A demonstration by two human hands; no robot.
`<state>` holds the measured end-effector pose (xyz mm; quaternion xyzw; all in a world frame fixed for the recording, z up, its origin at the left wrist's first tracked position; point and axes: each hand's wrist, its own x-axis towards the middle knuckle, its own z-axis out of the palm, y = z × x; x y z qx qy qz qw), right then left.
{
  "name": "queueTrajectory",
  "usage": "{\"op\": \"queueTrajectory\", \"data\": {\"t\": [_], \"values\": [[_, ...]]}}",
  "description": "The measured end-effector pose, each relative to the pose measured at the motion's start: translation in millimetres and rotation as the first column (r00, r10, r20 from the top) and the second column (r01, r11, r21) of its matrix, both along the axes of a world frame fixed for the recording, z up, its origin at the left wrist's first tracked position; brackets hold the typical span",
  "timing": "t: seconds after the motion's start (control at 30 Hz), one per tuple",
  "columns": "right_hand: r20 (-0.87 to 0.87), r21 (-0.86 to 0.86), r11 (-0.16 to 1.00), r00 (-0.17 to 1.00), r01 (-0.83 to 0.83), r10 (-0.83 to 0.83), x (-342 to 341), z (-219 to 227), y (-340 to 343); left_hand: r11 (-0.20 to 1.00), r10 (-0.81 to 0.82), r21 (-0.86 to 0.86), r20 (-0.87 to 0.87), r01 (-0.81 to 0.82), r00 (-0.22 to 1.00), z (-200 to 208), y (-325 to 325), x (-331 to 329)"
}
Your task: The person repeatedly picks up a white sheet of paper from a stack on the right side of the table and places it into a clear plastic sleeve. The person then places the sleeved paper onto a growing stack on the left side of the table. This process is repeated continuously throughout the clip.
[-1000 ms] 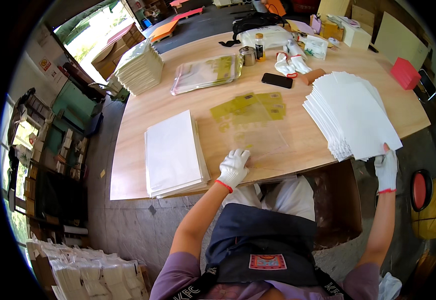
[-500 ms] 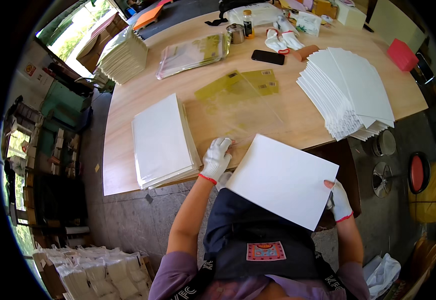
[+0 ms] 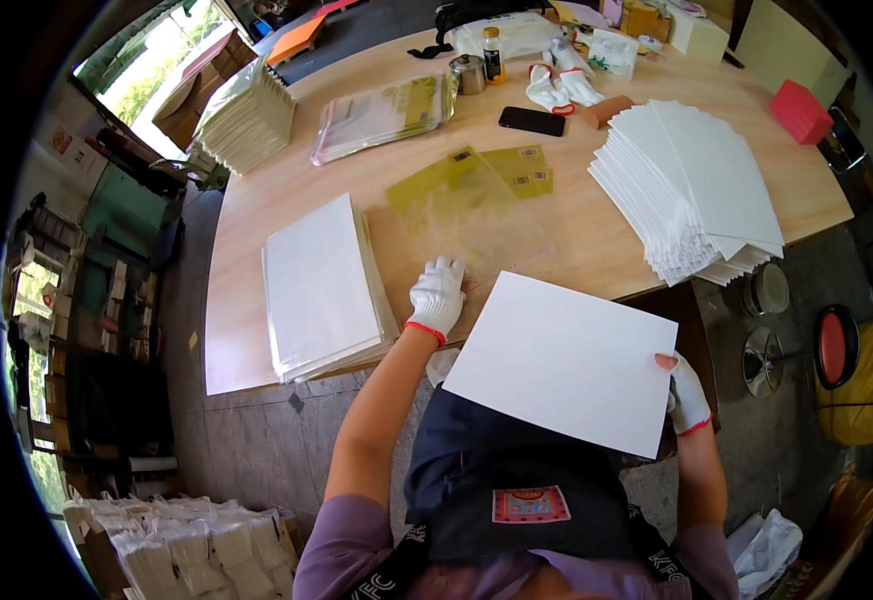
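My right hand (image 3: pixel 690 395), in a white knit glove with bare thumb tip, grips the right edge of a white board-like sheet (image 3: pixel 567 360), thumb on top and fingers hidden beneath. The sheet lies tilted over my lap and the table's near edge. My left hand (image 3: pixel 439 295), also gloved, rests at the table with its fingers curled, close to the near edge of clear plastic sleeves (image 3: pixel 487 215) with yellow-green printed ends. Whether it pinches a sleeve is hidden. Left of it lies a stack of white sheets in clear sleeves (image 3: pixel 322 280).
A fanned stack of white sheets (image 3: pixel 697 185) stands at the right of the table. Farther back are a pile of plastic sleeves (image 3: pixel 387 115), a black phone (image 3: pixel 532 121), a metal pot (image 3: pixel 468 75), a bottle (image 3: pixel 494 55), spare gloves (image 3: pixel 562 90) and a red block (image 3: pixel 801 112).
My left hand has moved slightly away from me, toward the clear sleeves, fingers curling. The white sheet has turned slightly counterclockwise, still in my right hand.
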<state>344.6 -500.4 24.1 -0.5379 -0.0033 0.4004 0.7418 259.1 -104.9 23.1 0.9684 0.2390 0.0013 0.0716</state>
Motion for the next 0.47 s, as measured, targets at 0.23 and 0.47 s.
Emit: {"op": "queueTrajectory", "data": {"t": [0.23,0.47], "values": [[-0.035,0.050,0.995,0.996,0.082,-0.080,24,-26,36,1.000,0.012,0.020,0.286,-0.018,0.958,-13,13,-7],[-0.119,0.207,0.933,0.954,0.295,-0.275,32,-38,63,0.953,0.127,-0.300,0.492,0.031,0.862,-4,13,-11]]}}
